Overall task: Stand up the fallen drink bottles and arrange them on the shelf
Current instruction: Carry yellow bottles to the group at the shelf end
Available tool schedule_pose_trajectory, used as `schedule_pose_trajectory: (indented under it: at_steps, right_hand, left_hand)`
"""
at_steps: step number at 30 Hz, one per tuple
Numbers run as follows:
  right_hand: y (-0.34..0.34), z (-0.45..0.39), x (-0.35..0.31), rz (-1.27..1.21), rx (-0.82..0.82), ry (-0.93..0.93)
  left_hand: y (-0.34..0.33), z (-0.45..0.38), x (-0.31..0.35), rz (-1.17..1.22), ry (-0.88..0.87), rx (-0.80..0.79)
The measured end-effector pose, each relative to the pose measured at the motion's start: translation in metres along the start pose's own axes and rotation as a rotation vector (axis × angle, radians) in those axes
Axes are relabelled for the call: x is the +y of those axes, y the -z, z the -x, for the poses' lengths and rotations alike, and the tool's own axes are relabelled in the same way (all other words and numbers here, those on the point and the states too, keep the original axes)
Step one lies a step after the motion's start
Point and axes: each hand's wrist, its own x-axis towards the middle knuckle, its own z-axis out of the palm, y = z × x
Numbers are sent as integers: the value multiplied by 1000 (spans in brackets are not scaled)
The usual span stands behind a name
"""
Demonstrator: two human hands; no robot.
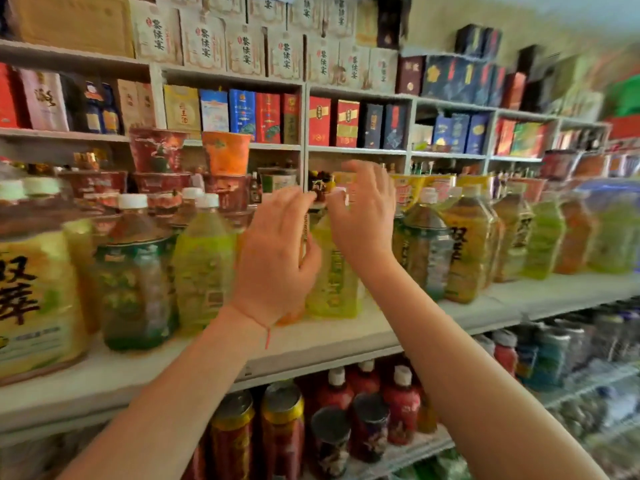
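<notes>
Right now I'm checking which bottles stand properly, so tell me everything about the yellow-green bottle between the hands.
The yellow-green bottle looks like clear plastic holding pale green drink, with a green printed label. It stands upright on the white shelf, mid-row. The left hand covers its left side; the right hand is at its neck. Actual contact is blurred.

yellow-green bottle (334, 278), white shelf (346, 337)

We see one yellow-green drink bottle (334, 271) standing upright on the white shelf (346, 337), partly hidden, between a taller yellow-green bottle (202, 261) with a white cap at left and a dark tea bottle (424, 247) at right. All three stand upright, near the shelf's front edge.
</notes>
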Motion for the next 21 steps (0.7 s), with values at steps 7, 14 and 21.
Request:
schedule_pose_trajectory:
  at_steps: [7, 14, 21]
  right_hand:
    - [101, -37, 151, 88, 34, -239]
    - [129, -70, 242, 37, -318, -277]
    - [135, -74, 253, 12, -308, -163]
  left_hand:
    - [-145, -22, 83, -26, 94, -222]
    - [-220, -41, 119, -57, 414, -296]
    - [-230, -45, 125, -168, 528, -241]
